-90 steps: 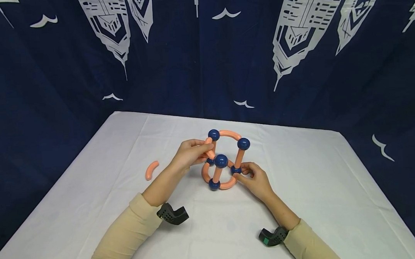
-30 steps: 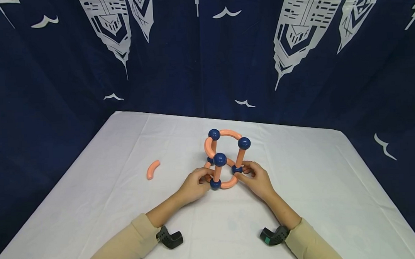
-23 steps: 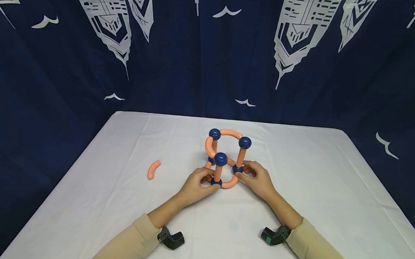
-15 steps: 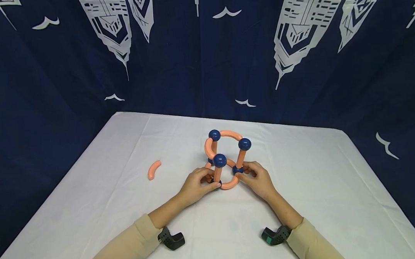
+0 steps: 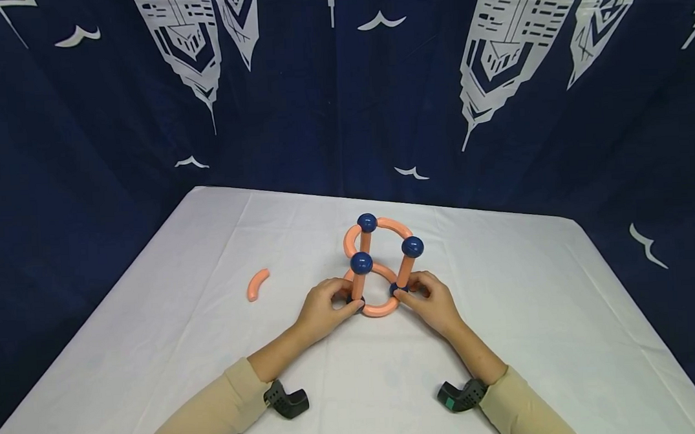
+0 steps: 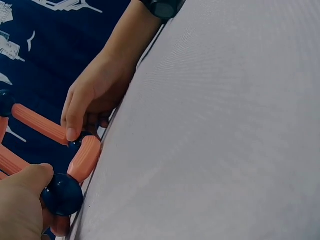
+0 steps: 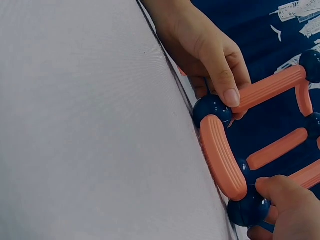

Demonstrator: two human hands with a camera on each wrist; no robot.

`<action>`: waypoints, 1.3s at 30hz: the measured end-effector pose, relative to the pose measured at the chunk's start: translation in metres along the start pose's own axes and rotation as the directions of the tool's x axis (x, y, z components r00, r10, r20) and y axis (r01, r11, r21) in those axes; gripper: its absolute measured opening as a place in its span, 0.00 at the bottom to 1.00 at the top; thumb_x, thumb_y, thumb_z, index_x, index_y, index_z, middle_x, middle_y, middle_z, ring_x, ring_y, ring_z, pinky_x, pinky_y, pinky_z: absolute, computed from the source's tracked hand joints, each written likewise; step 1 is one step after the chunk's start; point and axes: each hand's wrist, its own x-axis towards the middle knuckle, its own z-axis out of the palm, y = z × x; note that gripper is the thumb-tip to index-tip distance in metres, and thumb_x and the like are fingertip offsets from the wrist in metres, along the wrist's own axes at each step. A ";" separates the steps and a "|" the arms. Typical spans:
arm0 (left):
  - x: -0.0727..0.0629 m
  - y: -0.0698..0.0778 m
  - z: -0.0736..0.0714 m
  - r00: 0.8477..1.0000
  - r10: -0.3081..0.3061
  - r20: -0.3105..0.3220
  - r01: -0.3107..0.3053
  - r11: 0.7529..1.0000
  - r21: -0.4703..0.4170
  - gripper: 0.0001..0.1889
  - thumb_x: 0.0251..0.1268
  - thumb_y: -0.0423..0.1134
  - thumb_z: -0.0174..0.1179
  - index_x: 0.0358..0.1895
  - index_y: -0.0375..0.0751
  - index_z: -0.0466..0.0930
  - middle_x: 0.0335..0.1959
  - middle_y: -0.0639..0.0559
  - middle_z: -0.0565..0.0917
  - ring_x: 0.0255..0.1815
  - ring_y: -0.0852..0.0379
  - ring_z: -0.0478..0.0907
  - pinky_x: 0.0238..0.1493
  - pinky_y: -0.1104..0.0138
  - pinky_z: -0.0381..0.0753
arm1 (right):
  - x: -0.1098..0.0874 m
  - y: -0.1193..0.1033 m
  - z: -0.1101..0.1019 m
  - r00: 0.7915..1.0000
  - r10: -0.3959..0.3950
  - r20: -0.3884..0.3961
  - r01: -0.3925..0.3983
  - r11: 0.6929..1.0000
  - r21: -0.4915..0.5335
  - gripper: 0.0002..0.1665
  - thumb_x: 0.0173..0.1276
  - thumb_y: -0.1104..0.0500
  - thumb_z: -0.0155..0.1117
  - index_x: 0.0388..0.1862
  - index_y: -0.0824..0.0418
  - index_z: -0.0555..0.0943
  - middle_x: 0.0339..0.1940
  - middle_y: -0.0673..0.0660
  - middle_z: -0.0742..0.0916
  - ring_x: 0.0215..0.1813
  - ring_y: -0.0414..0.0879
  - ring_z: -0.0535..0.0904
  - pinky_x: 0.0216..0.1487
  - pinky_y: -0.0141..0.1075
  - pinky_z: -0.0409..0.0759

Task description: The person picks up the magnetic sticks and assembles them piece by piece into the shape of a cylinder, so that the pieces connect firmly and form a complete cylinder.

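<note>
A toy frame of orange rods and dark blue balls stands on the white table. Curved rods (image 5: 380, 309) and balls form a ring at its bottom. Straight rods (image 5: 405, 271) rise to three upper balls (image 5: 412, 247), with two curved rods (image 5: 394, 226) along the top. My left hand (image 5: 319, 312) pinches the front-left bottom ball (image 6: 63, 195) between thumb and fingers. On the other side, my right hand (image 5: 435, 304) grips the right bottom ball (image 7: 248, 207), thumb toward me. Each hand partly covers its ball in the head view.
One loose curved rod (image 5: 258, 284) lies on the white tablecloth (image 5: 531, 299), left of the frame. A dark blue curtain (image 5: 331, 101) with white building prints hangs behind the table. Black wrist cameras (image 5: 287, 399) sit on both forearms.
My left hand has let go of the upper left curved rod and come down to the front-left bottom ball. Since then the frame has turned a little, its front going left and its back right.
</note>
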 end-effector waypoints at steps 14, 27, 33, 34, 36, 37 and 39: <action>0.001 -0.003 0.001 0.995 -0.028 -0.094 0.027 1.000 -0.013 0.12 0.55 0.36 0.72 0.41 0.36 0.83 0.35 0.49 0.80 0.35 0.54 0.79 0.38 0.66 0.80 | -0.001 -0.002 -0.001 1.000 -0.006 0.008 0.006 1.000 0.020 0.14 0.55 0.62 0.76 0.39 0.63 0.83 0.35 0.54 0.83 0.39 0.50 0.77 0.40 0.35 0.73; 0.003 -0.002 -0.001 0.980 -0.140 -0.140 0.144 0.989 0.020 0.14 0.58 0.40 0.71 0.43 0.36 0.83 0.37 0.48 0.81 0.35 0.54 0.80 0.35 0.68 0.78 | -0.004 -0.034 -0.007 0.994 -0.089 0.060 0.083 0.991 0.101 0.13 0.55 0.71 0.73 0.40 0.71 0.82 0.33 0.67 0.82 0.35 0.64 0.76 0.35 0.41 0.76; 0.004 -0.001 -0.002 0.969 -0.175 -0.172 0.179 0.984 0.005 0.13 0.59 0.40 0.70 0.43 0.37 0.83 0.37 0.48 0.80 0.36 0.54 0.79 0.35 0.67 0.76 | -0.006 -0.048 -0.010 0.992 -0.094 0.079 0.086 0.991 0.101 0.12 0.55 0.72 0.73 0.38 0.72 0.81 0.32 0.68 0.82 0.34 0.65 0.75 0.33 0.40 0.74; 0.004 -0.001 -0.003 0.968 -0.177 -0.177 0.181 0.983 0.004 0.13 0.59 0.40 0.70 0.43 0.37 0.83 0.37 0.48 0.80 0.36 0.54 0.79 0.35 0.66 0.76 | -0.007 -0.049 -0.009 0.992 -0.096 0.079 0.088 0.991 0.101 0.12 0.54 0.72 0.73 0.38 0.71 0.81 0.32 0.68 0.82 0.33 0.65 0.75 0.33 0.40 0.74; 0.004 -0.001 -0.003 0.966 -0.182 -0.185 0.186 0.983 0.006 0.13 0.59 0.40 0.69 0.44 0.37 0.83 0.37 0.48 0.80 0.36 0.54 0.79 0.35 0.67 0.76 | -0.007 -0.050 -0.009 0.992 -0.101 0.078 0.093 0.990 0.107 0.12 0.54 0.72 0.73 0.37 0.71 0.81 0.32 0.69 0.81 0.33 0.65 0.75 0.33 0.40 0.74; 0.004 -0.002 -0.002 0.965 -0.184 -0.188 0.188 0.982 0.006 0.13 0.60 0.40 0.69 0.44 0.37 0.83 0.37 0.48 0.80 0.36 0.54 0.79 0.35 0.67 0.76 | -0.008 -0.051 -0.008 0.992 -0.101 0.076 0.093 0.989 0.111 0.12 0.54 0.71 0.73 0.37 0.71 0.81 0.32 0.69 0.81 0.33 0.65 0.76 0.33 0.40 0.74; 0.004 -0.002 -0.003 0.964 -0.185 -0.192 0.190 0.982 0.004 0.13 0.59 0.40 0.69 0.44 0.37 0.83 0.37 0.48 0.80 0.36 0.54 0.79 0.35 0.67 0.76 | -0.008 -0.052 -0.007 0.992 -0.108 0.068 0.101 0.989 0.110 0.12 0.54 0.71 0.73 0.37 0.72 0.82 0.32 0.69 0.81 0.33 0.64 0.76 0.33 0.40 0.73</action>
